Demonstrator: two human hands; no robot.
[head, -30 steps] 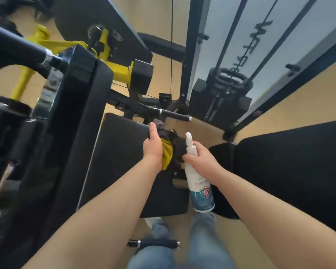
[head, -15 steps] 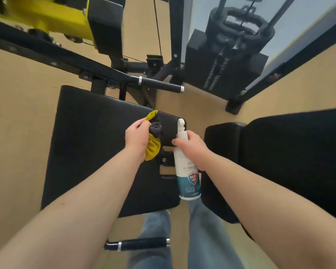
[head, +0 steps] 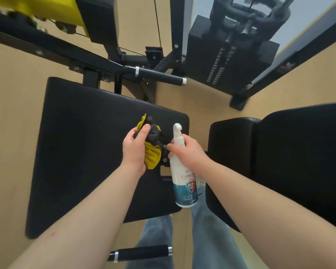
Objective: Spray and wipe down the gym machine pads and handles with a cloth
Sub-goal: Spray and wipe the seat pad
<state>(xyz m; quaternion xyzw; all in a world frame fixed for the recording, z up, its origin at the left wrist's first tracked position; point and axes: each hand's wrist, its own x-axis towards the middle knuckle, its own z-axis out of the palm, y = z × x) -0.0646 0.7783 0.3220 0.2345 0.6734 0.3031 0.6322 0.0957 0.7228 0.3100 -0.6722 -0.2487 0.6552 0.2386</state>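
Cloth [head: 153, 154] in the left hand [head: 134, 150], spray bottle [head: 184, 183] in the right hand [head: 190, 152], over the black pad [head: 81, 152].
I see left fingers [head: 144, 131] curled tight round the crumpled yellow-and-dark cloth; right fingers [head: 173, 147] wrap the smooth white spray bottle's neck, nozzle up, teal base down. Below lies the matte rectangular pad with rounded corners; a cylindrical black handle [head: 159, 75] with a silver collar sits beyond it, a second handle [head: 142, 252] nearer me.
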